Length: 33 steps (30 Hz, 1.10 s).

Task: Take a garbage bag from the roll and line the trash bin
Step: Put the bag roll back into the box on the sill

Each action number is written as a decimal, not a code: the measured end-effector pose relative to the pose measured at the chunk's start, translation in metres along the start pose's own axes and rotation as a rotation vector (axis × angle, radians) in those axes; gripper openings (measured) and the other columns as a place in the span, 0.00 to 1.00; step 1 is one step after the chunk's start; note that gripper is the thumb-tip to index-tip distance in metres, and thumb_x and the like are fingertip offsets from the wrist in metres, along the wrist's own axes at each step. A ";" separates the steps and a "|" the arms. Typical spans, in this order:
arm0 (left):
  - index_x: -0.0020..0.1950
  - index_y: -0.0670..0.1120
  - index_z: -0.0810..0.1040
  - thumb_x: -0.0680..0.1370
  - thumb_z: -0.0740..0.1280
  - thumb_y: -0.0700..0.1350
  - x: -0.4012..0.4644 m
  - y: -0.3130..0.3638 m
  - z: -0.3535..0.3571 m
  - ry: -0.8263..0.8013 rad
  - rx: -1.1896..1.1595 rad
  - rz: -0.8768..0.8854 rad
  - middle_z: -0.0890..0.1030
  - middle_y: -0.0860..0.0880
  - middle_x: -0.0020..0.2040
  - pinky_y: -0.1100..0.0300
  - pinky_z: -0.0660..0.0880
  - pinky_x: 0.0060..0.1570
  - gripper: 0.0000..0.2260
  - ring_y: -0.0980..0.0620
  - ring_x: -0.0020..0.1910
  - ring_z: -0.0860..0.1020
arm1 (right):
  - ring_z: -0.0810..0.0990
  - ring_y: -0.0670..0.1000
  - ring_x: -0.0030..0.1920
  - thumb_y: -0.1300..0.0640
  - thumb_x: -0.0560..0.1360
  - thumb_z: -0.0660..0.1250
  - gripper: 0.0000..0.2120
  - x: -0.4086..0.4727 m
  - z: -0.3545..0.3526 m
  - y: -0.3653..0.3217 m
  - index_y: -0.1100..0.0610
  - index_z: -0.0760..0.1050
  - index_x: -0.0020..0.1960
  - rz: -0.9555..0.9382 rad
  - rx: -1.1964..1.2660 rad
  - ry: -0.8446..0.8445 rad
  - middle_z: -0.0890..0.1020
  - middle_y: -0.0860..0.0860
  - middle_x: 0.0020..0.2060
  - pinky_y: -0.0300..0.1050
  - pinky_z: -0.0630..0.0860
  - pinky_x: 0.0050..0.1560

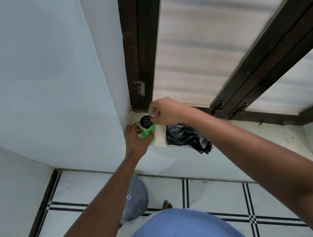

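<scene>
Your right hand point(163, 111) pinches at the edge of the black garbage bag roll point(146, 121), fingers curled against its end. Your left hand point(136, 138) curls round the green and white wrapper point(148, 133) below the roll, gripping it from underneath. Both hands hold the roll just above the window sill point(249, 134), at the sill's left end, close to the corner where the pale wall point(43, 81) meets the dark wooden window frame point(135, 49). On the sill, just right of the roll, lies a crumpled black bag point(187, 136), one corner hanging over the sill's front edge. Below the sill, on the tiled floor point(207, 195), stands the grey trash bin point(139, 198), partly hidden behind your left forearm, with a bare foot point(167, 205) just beside it.
</scene>
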<state>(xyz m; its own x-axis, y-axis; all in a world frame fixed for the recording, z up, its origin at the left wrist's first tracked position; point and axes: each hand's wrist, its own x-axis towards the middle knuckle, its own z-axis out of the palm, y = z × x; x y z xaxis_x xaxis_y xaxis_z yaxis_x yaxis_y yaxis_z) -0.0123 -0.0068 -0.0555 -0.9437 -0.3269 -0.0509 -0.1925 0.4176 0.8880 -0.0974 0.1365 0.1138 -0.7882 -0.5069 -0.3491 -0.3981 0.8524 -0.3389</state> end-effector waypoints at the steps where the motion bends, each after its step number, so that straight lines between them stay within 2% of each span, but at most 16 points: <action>1: 0.60 0.40 0.79 0.71 0.86 0.47 0.001 -0.002 0.000 -0.007 -0.003 -0.009 0.77 0.47 0.56 0.52 0.80 0.52 0.25 0.45 0.51 0.82 | 0.84 0.56 0.58 0.56 0.80 0.73 0.14 -0.002 0.006 0.002 0.54 0.83 0.65 0.002 0.016 0.020 0.85 0.52 0.58 0.55 0.84 0.58; 4: 0.63 0.42 0.79 0.71 0.86 0.49 0.003 0.001 0.000 -0.018 -0.023 -0.040 0.78 0.47 0.58 0.51 0.81 0.54 0.27 0.46 0.53 0.82 | 0.82 0.58 0.60 0.62 0.79 0.72 0.18 -0.005 0.030 0.005 0.56 0.78 0.68 0.088 0.063 0.050 0.83 0.55 0.62 0.58 0.84 0.59; 6: 0.64 0.44 0.78 0.70 0.86 0.49 0.005 0.004 -0.002 -0.022 -0.054 -0.072 0.79 0.47 0.60 0.57 0.81 0.53 0.28 0.47 0.54 0.82 | 0.81 0.61 0.62 0.62 0.77 0.74 0.25 -0.006 0.049 0.011 0.58 0.72 0.72 0.195 0.134 0.071 0.79 0.57 0.65 0.58 0.82 0.59; 8: 0.66 0.45 0.76 0.69 0.87 0.48 0.004 0.007 -0.006 -0.029 -0.104 -0.100 0.80 0.48 0.61 0.65 0.78 0.50 0.31 0.48 0.55 0.82 | 0.80 0.60 0.64 0.58 0.76 0.77 0.34 -0.010 0.071 0.016 0.58 0.66 0.77 0.305 0.293 0.096 0.76 0.56 0.68 0.57 0.82 0.60; 10: 0.69 0.45 0.72 0.68 0.88 0.47 0.004 0.011 -0.010 -0.038 -0.145 -0.126 0.80 0.49 0.62 0.62 0.80 0.53 0.37 0.50 0.56 0.82 | 0.81 0.54 0.62 0.56 0.77 0.77 0.37 -0.011 0.089 0.019 0.56 0.64 0.81 0.338 0.543 0.143 0.77 0.53 0.71 0.53 0.82 0.59; 13: 0.65 0.47 0.70 0.66 0.89 0.46 0.002 0.013 -0.012 -0.050 -0.161 -0.118 0.80 0.49 0.61 0.62 0.81 0.52 0.36 0.49 0.58 0.84 | 0.82 0.46 0.55 0.63 0.81 0.71 0.27 -0.014 0.101 0.020 0.52 0.72 0.78 0.295 0.777 0.274 0.80 0.52 0.70 0.42 0.77 0.55; 16: 0.61 0.48 0.68 0.70 0.87 0.46 0.000 0.016 -0.011 -0.071 -0.081 -0.041 0.80 0.51 0.57 0.60 0.80 0.51 0.31 0.49 0.56 0.85 | 0.84 0.43 0.56 0.64 0.80 0.69 0.22 -0.015 0.106 0.022 0.49 0.78 0.71 0.261 0.880 0.371 0.83 0.50 0.65 0.44 0.80 0.57; 18: 0.65 0.48 0.69 0.75 0.83 0.47 -0.003 0.020 -0.011 -0.070 0.004 0.023 0.82 0.54 0.57 0.56 0.79 0.53 0.27 0.51 0.55 0.83 | 0.85 0.44 0.57 0.65 0.80 0.68 0.21 -0.016 0.108 0.023 0.49 0.80 0.70 0.249 0.910 0.405 0.84 0.49 0.63 0.47 0.82 0.60; 20: 0.69 0.48 0.71 0.79 0.79 0.44 -0.005 0.023 -0.010 -0.080 0.026 0.076 0.83 0.53 0.59 0.57 0.78 0.54 0.23 0.51 0.56 0.83 | 0.86 0.41 0.53 0.63 0.81 0.68 0.20 -0.015 0.109 0.024 0.50 0.83 0.70 0.245 0.937 0.430 0.86 0.47 0.61 0.45 0.83 0.57; 22: 0.71 0.48 0.70 0.82 0.75 0.40 -0.005 0.024 -0.008 -0.091 0.024 0.113 0.84 0.49 0.62 0.56 0.80 0.56 0.22 0.47 0.59 0.84 | 0.87 0.39 0.50 0.57 0.81 0.68 0.19 -0.012 0.108 0.024 0.48 0.85 0.70 0.269 0.983 0.442 0.88 0.45 0.57 0.45 0.84 0.56; 24: 0.71 0.51 0.67 0.82 0.73 0.40 -0.006 0.023 -0.005 -0.081 0.017 0.135 0.84 0.48 0.64 0.51 0.83 0.58 0.22 0.45 0.59 0.85 | 0.87 0.43 0.55 0.47 0.82 0.69 0.16 -0.009 0.107 0.023 0.45 0.87 0.66 0.313 1.031 0.445 0.89 0.44 0.56 0.51 0.86 0.59; 26: 0.72 0.53 0.66 0.83 0.73 0.41 -0.006 0.022 -0.003 -0.081 0.029 0.145 0.84 0.48 0.64 0.51 0.84 0.56 0.22 0.45 0.57 0.85 | 0.88 0.49 0.57 0.42 0.83 0.72 0.14 -0.007 0.106 0.024 0.46 0.88 0.63 0.340 1.078 0.457 0.89 0.45 0.55 0.52 0.88 0.55; 29: 0.75 0.52 0.68 0.84 0.72 0.43 -0.007 0.019 -0.004 -0.112 0.067 0.163 0.85 0.50 0.64 0.54 0.82 0.54 0.22 0.46 0.58 0.86 | 0.88 0.51 0.51 0.46 0.81 0.77 0.09 -0.003 0.104 0.028 0.49 0.88 0.58 0.387 1.170 0.455 0.89 0.49 0.52 0.46 0.86 0.44; 31: 0.77 0.54 0.69 0.85 0.71 0.46 -0.007 0.016 -0.007 -0.127 0.120 0.176 0.85 0.50 0.67 0.50 0.84 0.58 0.22 0.47 0.62 0.85 | 0.86 0.50 0.49 0.49 0.80 0.79 0.10 -0.001 0.101 0.030 0.51 0.86 0.59 0.407 1.212 0.407 0.88 0.52 0.52 0.47 0.85 0.45; 33: 0.80 0.53 0.69 0.86 0.69 0.48 -0.008 0.014 -0.009 -0.115 0.230 0.215 0.83 0.49 0.71 0.49 0.83 0.59 0.22 0.45 0.65 0.84 | 0.85 0.51 0.52 0.50 0.80 0.79 0.17 0.002 0.096 0.032 0.51 0.82 0.67 0.412 1.212 0.330 0.86 0.53 0.58 0.49 0.84 0.48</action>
<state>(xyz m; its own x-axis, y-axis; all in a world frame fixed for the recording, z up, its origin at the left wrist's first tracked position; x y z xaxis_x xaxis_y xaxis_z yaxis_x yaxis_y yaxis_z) -0.0048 -0.0060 -0.0380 -0.9910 -0.1183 0.0633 -0.0293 0.6512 0.7584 -0.0667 0.1507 0.0184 -0.8951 -0.0381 -0.4443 0.4295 0.1942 -0.8819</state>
